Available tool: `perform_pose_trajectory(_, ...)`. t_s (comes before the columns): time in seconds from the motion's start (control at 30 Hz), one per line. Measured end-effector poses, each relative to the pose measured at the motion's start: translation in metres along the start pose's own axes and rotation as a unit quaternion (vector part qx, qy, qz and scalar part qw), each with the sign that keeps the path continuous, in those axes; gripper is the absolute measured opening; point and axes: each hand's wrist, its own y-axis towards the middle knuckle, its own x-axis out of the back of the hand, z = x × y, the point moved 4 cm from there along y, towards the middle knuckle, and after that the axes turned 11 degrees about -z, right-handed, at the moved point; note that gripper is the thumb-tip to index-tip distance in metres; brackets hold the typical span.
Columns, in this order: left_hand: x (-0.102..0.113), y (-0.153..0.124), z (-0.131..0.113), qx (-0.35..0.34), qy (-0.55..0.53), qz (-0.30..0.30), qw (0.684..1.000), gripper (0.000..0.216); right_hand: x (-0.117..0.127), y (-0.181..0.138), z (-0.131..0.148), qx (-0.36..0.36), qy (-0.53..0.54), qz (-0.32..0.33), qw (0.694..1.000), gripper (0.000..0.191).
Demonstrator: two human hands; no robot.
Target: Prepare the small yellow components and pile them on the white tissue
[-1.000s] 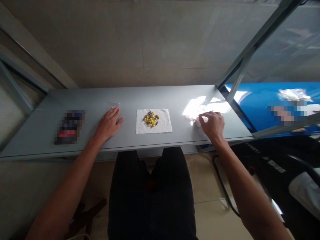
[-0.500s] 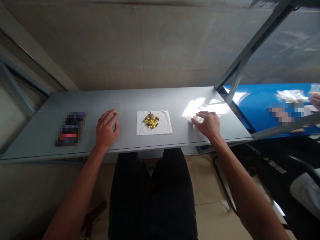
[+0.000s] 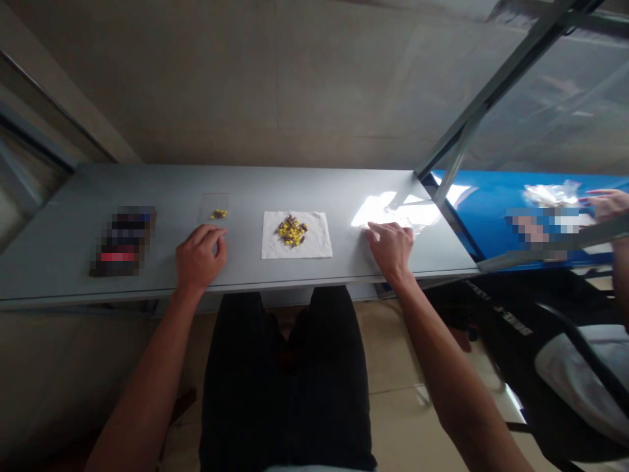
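On the white cloth at the middle of the table lies a heap of small yellow and brown pieces. To its left, a small clear plastic bag lies flat with several yellow and brown pieces at its near end. My left hand rests just below that bag, apart from it, fingers loosely curled with a gap at the thumb and nothing held. Over at the right, my right hand has its fingers stretched onto clear plastic in bright glare. The glare hides the plastic's outline.
A blurred dark package lies at the table's left end. Grey metal bars rise at the right end. Beyond them stands a blue table with clear bags and another person's hand.
My left hand has drawn back toward me, off the small bag, uncovering its pieces. The thumb and fingers of my right hand are closer together at the plastic. The view has shifted slightly.
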Motion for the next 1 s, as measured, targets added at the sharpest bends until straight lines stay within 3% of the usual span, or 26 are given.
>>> perform_pose_trajectory(0.07, 0.0, 0.0, -0.002, -0.01, 0.007, -0.003, 1.0, 0.028, 0.002, -0.001, 0.001, -0.003, 0.017, -0.034, 0.999, 0.035)
perform_pose_trajectory(0.23, 0.001, 0.002, -0.002, -0.047, 0.015, -0.024, 0.999, 0.025, 0.023, 0.0, 0.016, -0.02, 0.087, -0.219, 0.972, 0.035)
perform_pose_trajectory(0.3, 0.001, 0.003, -0.004, -0.052, -0.003, -0.031, 0.998, 0.022, 0.029, -0.001, 0.036, -0.018, 0.147, -0.236, 0.96, 0.034)
perform_pose_trajectory(0.37, 0.001, 0.003, -0.013, -0.042, -0.063, -0.037, 0.996, 0.02, 0.027, -0.004, 0.067, -0.011, 0.232, -0.19, 0.954, 0.036)
perform_pose_trajectory(0.43, -0.004, 0.003, -0.029, -0.001, -0.18, -0.033, 0.983, 0.025, 0.016, -0.009, 0.106, 0.007, 0.323, -0.081, 0.943, 0.038)
perform_pose_trajectory(0.53, -0.022, 0.001, -0.059, 0.103, -0.405, 0.008, 0.909, 0.06, -0.002, -0.017, 0.157, 0.045, 0.406, 0.048, 0.912, 0.035)
perform_pose_trajectory(0.6, -0.037, -0.001, -0.072, 0.164, -0.476, 0.011, 0.864, 0.054, -0.011, -0.019, 0.175, 0.041, 0.451, 0.087, 0.887, 0.031)
perform_pose_trajectory(0.7, -0.052, -0.004, -0.073, 0.253, -0.523, -0.041, 0.813, 0.035, -0.022, -0.018, 0.177, -0.046, 0.544, 0.113, 0.83, 0.035)
perform_pose_trajectory(0.8, -0.057, -0.006, -0.07, 0.299, -0.546, -0.068, 0.78, 0.038, -0.031, -0.022, 0.172, -0.124, 0.646, 0.148, 0.738, 0.051)
perform_pose_trajectory(0.9, -0.056, -0.009, -0.068, 0.306, -0.54, -0.092, 0.778, 0.042, -0.038, -0.029, 0.169, -0.162, 0.689, 0.163, 0.688, 0.056)
perform_pose_trajectory(1.0, -0.054, -0.012, -0.068, 0.292, -0.5, -0.114, 0.807, 0.044, -0.041, -0.035, 0.17, -0.188, 0.691, 0.16, 0.679, 0.047)
